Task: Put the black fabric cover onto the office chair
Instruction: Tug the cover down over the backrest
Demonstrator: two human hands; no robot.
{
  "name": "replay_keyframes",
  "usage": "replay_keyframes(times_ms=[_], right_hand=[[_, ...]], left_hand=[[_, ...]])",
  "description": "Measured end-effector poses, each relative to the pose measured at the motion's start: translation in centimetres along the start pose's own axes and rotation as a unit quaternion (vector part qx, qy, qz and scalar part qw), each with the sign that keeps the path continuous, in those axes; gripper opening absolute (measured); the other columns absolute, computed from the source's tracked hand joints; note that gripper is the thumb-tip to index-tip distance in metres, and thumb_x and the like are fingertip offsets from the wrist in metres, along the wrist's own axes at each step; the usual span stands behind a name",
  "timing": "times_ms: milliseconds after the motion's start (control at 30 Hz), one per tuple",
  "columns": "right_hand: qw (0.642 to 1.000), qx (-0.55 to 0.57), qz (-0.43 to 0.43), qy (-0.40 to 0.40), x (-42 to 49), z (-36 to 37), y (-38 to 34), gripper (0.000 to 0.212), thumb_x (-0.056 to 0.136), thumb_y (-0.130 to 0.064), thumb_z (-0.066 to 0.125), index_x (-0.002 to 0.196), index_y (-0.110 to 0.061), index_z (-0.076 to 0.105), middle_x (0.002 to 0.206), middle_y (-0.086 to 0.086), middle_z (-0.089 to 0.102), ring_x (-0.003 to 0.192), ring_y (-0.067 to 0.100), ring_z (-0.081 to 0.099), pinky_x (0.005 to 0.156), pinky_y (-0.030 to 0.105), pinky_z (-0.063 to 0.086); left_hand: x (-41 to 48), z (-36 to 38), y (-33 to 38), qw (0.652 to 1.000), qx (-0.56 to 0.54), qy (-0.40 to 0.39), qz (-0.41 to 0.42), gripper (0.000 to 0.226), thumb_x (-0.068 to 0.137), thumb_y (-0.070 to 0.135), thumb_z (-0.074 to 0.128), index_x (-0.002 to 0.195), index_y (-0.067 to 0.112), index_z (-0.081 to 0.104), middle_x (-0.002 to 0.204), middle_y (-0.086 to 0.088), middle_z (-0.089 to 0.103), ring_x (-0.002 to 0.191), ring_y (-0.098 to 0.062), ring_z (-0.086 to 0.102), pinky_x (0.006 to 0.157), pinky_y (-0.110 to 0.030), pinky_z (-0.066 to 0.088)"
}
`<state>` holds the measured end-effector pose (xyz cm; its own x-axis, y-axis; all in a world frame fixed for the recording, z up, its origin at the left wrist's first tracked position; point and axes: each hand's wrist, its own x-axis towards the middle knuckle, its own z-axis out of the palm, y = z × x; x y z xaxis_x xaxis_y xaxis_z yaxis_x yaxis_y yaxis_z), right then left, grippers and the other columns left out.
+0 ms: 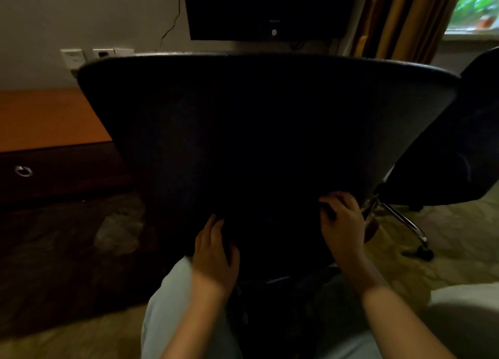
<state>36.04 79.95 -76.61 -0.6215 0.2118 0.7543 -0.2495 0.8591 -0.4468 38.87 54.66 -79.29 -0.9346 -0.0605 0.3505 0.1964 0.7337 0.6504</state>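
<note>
Low on the back of the chair (pixel 205 53), where the cover (pixel 243 142) narrows, I have both hands at its bottom edge. I judge that edge is what remains to be drawn down, since the top looks snug over the backrest's upper rim. My right hand (pixel 341 221) curls its fingers round the hem near the right corner to tug it, while my left hand (pixel 216 250) lies against the cloth nearer the middle to steady it; whether those fingers pinch anything I cannot tell in this dimness.
</note>
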Motion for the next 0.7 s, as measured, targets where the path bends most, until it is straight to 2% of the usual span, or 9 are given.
replay_keyframes(times_ms=[67, 133, 267, 333, 400, 500, 600, 667, 700], right_hand=[[0.999, 0.026, -0.017, 0.040, 2.1, -1.3, -2.3, 0.021, 0.083, -0.014, 0.058, 0.096, -0.005, 0.072, 0.105, 0.012, 0.059, 0.097, 0.020, 0.055, 0.089, 0.014, 0.043], [0.992, 0.047, -0.053, 0.101, 5.1, -3.0, -5.1, 0.019, 0.083, -0.009, 0.060, 0.096, -0.002, 0.071, 0.104, 0.017, 0.060, 0.097, 0.018, 0.055, 0.091, 0.003, 0.033], [0.980, 0.073, -0.078, 0.171, 8.7, -4.2, -8.0, 0.017, 0.083, -0.002, 0.064, 0.099, -0.001, 0.070, 0.108, 0.007, 0.055, 0.101, 0.011, 0.051, 0.091, 0.009, 0.039], [0.979, 0.055, -0.103, 0.165, 7.8, -2.9, -6.9, 0.014, 0.084, -0.001, 0.063, 0.095, -0.001, 0.071, 0.106, 0.012, 0.059, 0.097, 0.018, 0.055, 0.089, 0.014, 0.041], [0.986, 0.033, -0.109, 0.126, 5.9, -1.0, -4.8, 0.014, 0.082, -0.005, 0.060, 0.091, -0.002, 0.071, 0.105, 0.009, 0.058, 0.094, 0.023, 0.056, 0.088, 0.013, 0.038], [0.996, 0.018, -0.066, 0.055, 3.1, 0.5, -1.8, 0.023, 0.081, -0.014, 0.053, 0.088, -0.002, 0.072, 0.105, -0.002, 0.050, 0.093, 0.020, 0.052, 0.083, 0.013, 0.036], [0.999, 0.001, -0.039, 0.003, 1.9, 0.2, -0.5, 0.021, 0.080, -0.012, 0.054, 0.088, -0.003, 0.071, 0.101, 0.006, 0.058, 0.094, 0.019, 0.050, 0.082, 0.019, 0.042], [1.000, -0.002, -0.020, -0.019, 2.2, -0.4, -0.7, 0.020, 0.078, -0.009, 0.057, 0.090, -0.003, 0.072, 0.099, 0.012, 0.062, 0.094, 0.018, 0.050, 0.078, 0.031, 0.050], [1.000, 0.002, -0.016, -0.014, 2.6, -0.9, -1.3, 0.021, 0.080, -0.011, 0.056, 0.091, -0.004, 0.073, 0.098, 0.013, 0.063, 0.094, 0.019, 0.052, 0.077, 0.031, 0.050]], left_hand=[[0.1, 0.0, -0.3, 1.000, -0.004, 0.005, 0.003, 0.055, 0.083, 0.008, 0.070, 0.135, 0.004, 0.051, 0.145, -0.012, 0.045, 0.130, -0.035, 0.044, 0.100, -0.033, 0.033], [0.1, 0.0, -0.7, 1.000, -0.008, 0.010, -0.001, 0.056, 0.084, 0.008, 0.069, 0.136, 0.005, 0.050, 0.146, -0.011, 0.044, 0.131, -0.033, 0.042, 0.100, -0.033, 0.033], [0.2, -0.2, -1.3, 0.999, -0.005, 0.039, 0.007, 0.055, 0.080, 0.004, 0.072, 0.132, 0.004, 0.053, 0.142, -0.013, 0.048, 0.125, -0.034, 0.048, 0.098, -0.035, 0.037], [0.4, -0.4, -1.7, 0.999, -0.008, 0.050, 0.009, 0.056, 0.079, 0.004, 0.073, 0.132, 0.003, 0.053, 0.142, -0.015, 0.048, 0.124, -0.036, 0.048, 0.098, -0.039, 0.041], [0.4, -0.7, -2.1, 0.997, -0.011, 0.070, 0.022, 0.054, 0.081, 0.005, 0.071, 0.132, 0.003, 0.052, 0.141, -0.017, 0.048, 0.122, -0.034, 0.049, 0.097, -0.040, 0.043], [0.3, -1.3, -2.5, 0.996, -0.023, 0.078, 0.026, 0.057, 0.081, 0.003, 0.070, 0.134, 0.002, 0.050, 0.139, -0.019, 0.046, 0.120, -0.031, 0.049, 0.095, -0.034, 0.044], [0.2, -2.1, -3.0, 0.997, -0.012, 0.076, 0.020, 0.056, 0.083, 0.004, 0.068, 0.135, 0.001, 0.048, 0.139, -0.019, 0.045, 0.121, -0.031, 0.046, 0.096, -0.031, 0.039], [0.1, -2.6, -3.5, 0.997, 0.008, 0.081, 0.016, 0.053, 0.084, 0.012, 0.060, 0.133, -0.001, 0.049, 0.138, -0.020, 0.047, 0.123, -0.030, 0.043, 0.100, -0.035, 0.038], [0.1, -2.7, -3.7, 0.996, 0.016, 0.081, 0.009, 0.054, 0.082, 0.016, 0.058, 0.132, -0.002, 0.049, 0.138, -0.020, 0.048, 0.125, -0.031, 0.043, 0.103, -0.037, 0.037]])
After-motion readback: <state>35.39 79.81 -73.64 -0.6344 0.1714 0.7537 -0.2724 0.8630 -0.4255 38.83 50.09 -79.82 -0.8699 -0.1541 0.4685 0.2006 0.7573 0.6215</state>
